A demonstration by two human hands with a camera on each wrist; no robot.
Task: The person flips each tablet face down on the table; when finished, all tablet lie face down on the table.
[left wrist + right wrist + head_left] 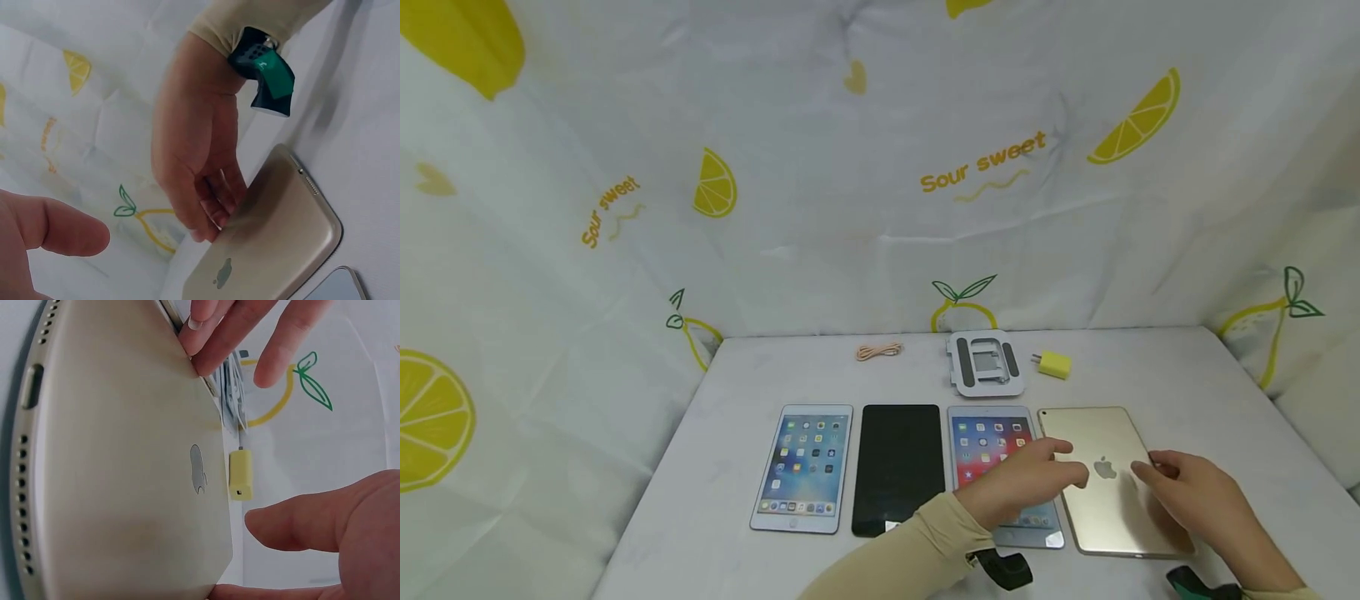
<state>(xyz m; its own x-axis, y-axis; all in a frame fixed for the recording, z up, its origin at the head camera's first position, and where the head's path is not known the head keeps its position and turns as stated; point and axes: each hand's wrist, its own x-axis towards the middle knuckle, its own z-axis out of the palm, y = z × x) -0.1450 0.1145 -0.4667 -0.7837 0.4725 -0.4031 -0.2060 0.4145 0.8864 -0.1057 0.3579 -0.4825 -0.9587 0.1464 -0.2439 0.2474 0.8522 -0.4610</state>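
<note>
A gold tablet [1105, 517] lies with its back up at the right of the row, a grey apple logo on it. My left hand [1033, 479] reaches over the neighbouring white tablet [1030, 537], its fingers at the gold tablet's left edge. At the opposite edge is my right hand [1198, 496], its thumb raised over the back. From the left wrist, the right hand [194, 137] shows with fingertips on the gold tablet's [294, 219] edge. In the right wrist view, the left fingers [240, 331] touch the far edge, while the right thumb [294, 522] stands apart from the back.
Left of these lie a black tablet [898, 467] and a white tablet [805, 462] with its screen lit. Behind the row are a coiled cable [878, 351], a folded grey stand [962, 388] and a yellow charger [1054, 364]. A lemon-print curtain [820, 250] surrounds the white table [700, 517].
</note>
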